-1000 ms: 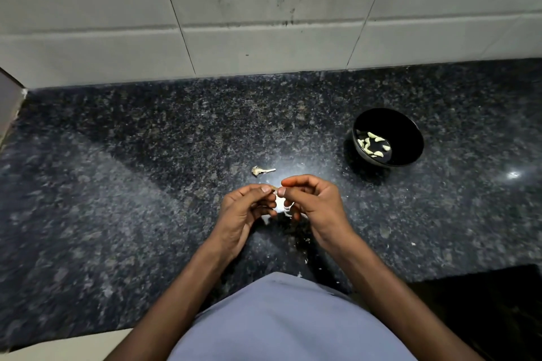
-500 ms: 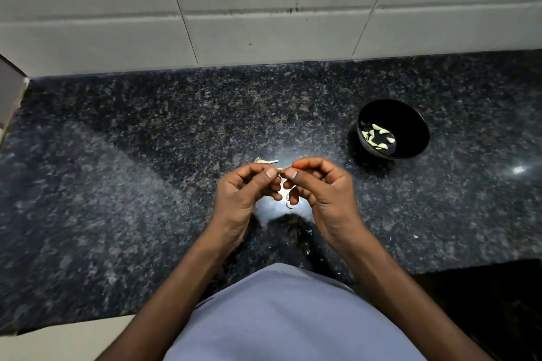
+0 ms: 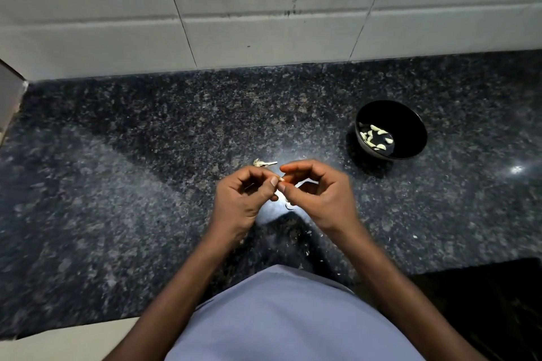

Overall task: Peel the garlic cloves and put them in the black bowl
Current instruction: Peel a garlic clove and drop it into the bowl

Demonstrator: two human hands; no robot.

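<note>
Above open counter [image 3: 146,184], both hands [image 3: 237,202] [image 3: 319,199] grip one garlic clove [image 3: 281,179], black bowl [image 3: 410,126] well right.

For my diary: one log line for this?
step: peeling | both hands pinch garlic clove | black bowl: peeled cloves inside

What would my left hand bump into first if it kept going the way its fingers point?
Most likely the right hand: the left hand points right at it, fingertips nearly meeting around the small garlic clove. Depth is hard to judge.
</note>
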